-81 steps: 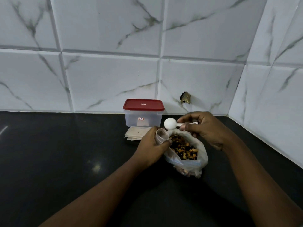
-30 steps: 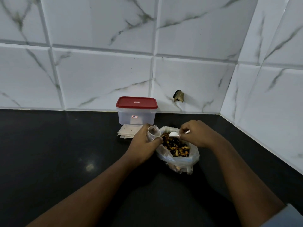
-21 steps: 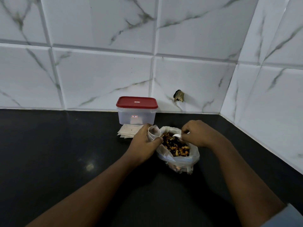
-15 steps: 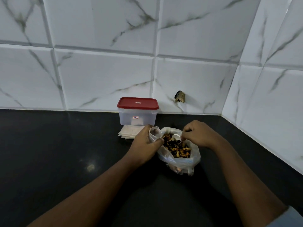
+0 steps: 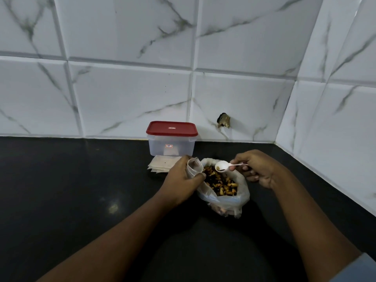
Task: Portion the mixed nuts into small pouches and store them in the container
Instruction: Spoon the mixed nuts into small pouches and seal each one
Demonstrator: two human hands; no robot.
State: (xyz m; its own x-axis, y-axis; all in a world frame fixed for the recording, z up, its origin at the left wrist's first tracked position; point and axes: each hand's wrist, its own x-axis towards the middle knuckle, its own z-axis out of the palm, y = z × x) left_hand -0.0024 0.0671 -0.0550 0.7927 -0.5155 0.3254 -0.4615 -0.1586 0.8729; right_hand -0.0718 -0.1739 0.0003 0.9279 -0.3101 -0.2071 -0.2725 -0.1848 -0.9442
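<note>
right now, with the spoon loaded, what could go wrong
1. The pouch mouth, held in the left hand, looks narrow beside the spoon in the right hand, so nuts may miss it and fall.
2. The open nut bag sags on the counter between the hands; a nudge could tip it.
3. The container has its lid on while both hands are full.
</note>
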